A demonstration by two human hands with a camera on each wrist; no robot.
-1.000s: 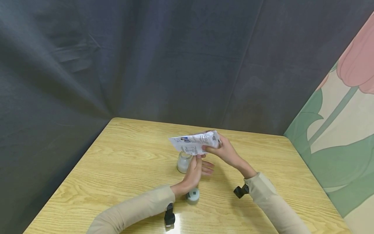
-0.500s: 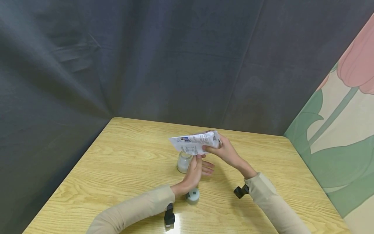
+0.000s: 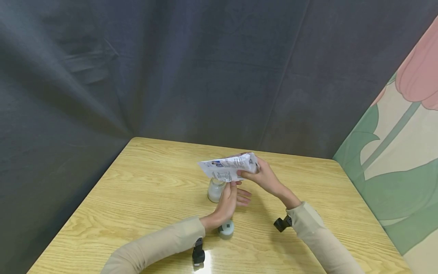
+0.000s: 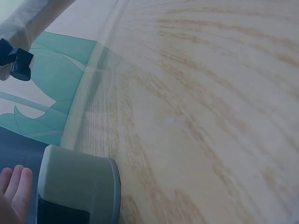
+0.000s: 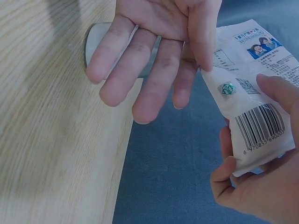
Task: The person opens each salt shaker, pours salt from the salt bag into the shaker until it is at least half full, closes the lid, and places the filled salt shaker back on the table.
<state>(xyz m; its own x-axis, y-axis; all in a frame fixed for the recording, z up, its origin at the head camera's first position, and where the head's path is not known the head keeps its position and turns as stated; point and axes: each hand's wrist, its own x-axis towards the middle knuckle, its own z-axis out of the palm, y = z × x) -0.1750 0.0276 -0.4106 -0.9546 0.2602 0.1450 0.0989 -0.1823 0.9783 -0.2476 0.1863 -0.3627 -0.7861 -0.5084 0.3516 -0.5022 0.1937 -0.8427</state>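
My right hand grips a white printed plastic packet by its right end, thumb on the near face. The packet is tilted over a glass jar with white contents. My left hand is held upright beside the jar, fingers stretched out, its thumb touching the packet's lower edge. A barcode and a small green mark show on the packet in the right wrist view, where the left fingers partly cover the jar. Below the left wrist lies a small round pale green object with dark patches.
The wooden table reaches back to a dark curtain. A wall with painted flowers borders the right side. Black wrist cameras hang under both sleeves, the left one close to the tabletop.
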